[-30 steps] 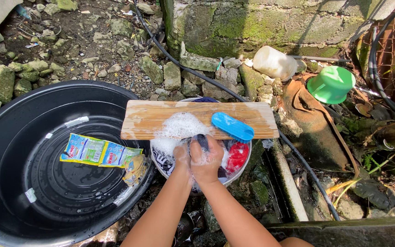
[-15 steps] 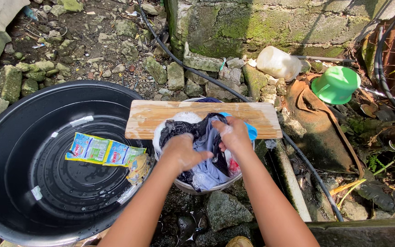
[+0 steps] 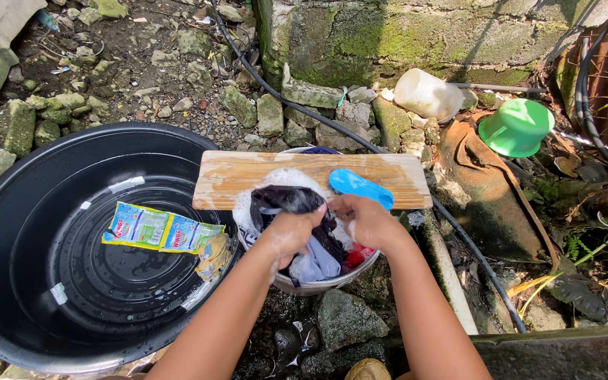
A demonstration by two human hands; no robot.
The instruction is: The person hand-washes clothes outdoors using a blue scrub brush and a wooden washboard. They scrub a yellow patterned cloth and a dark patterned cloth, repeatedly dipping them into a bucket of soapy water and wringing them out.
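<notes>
left grip (image 3: 291, 236) | right grip (image 3: 369, 222) | soapy | forearms bare, sleeveless

Hard overhead sunlight floods the yard, bleaching the wooden board (image 3: 311, 179) and the white plastic jug (image 3: 427, 93) close to glare, while bright streaks glint off the wet floor of the black tub (image 3: 72, 246). Deep shade cuts across the mossy wall (image 3: 416, 35) and the lower right corner. Focus is crisp at centre; wide-angle bending stretches the frame's edges.
</notes>
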